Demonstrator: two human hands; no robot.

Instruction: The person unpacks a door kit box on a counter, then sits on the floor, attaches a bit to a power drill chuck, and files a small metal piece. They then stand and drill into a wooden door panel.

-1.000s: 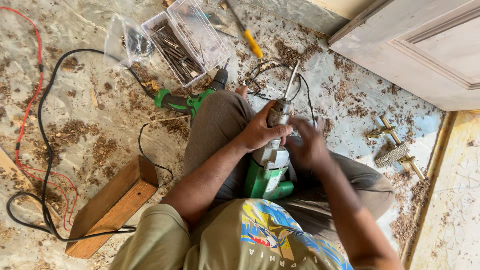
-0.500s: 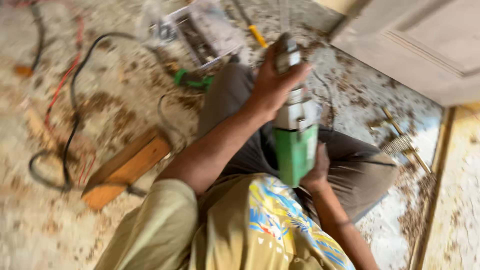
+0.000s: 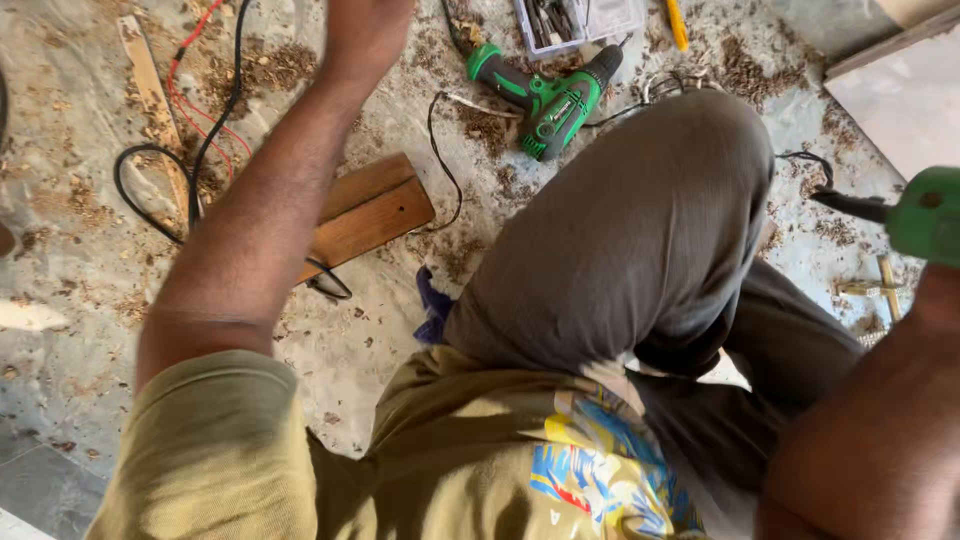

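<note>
My left hand (image 3: 365,30) is raised to the top edge of the view, above the sawdust-strewn floor. Its fingers are cut off by the frame, so I cannot see whether it holds anything. My right forearm fills the lower right corner. My right hand (image 3: 940,290) reaches the right edge just under a green power tool (image 3: 925,215), which it holds off the floor; a black cord trails from the tool to the left. My bent knee in grey trousers (image 3: 640,230) lies between the two arms.
A green cordless drill (image 3: 550,95) lies on the floor beyond my knee, below a clear box of screws (image 3: 575,20) and a yellow-handled tool (image 3: 677,20). A wooden block (image 3: 365,215), black cables (image 3: 200,150), a red wire (image 3: 185,80) and brass hinges (image 3: 880,290) lie around.
My left hand has let go of the green tool and swung up and to the left. The tool has moved to the right edge with my right hand. The view has tilted.
</note>
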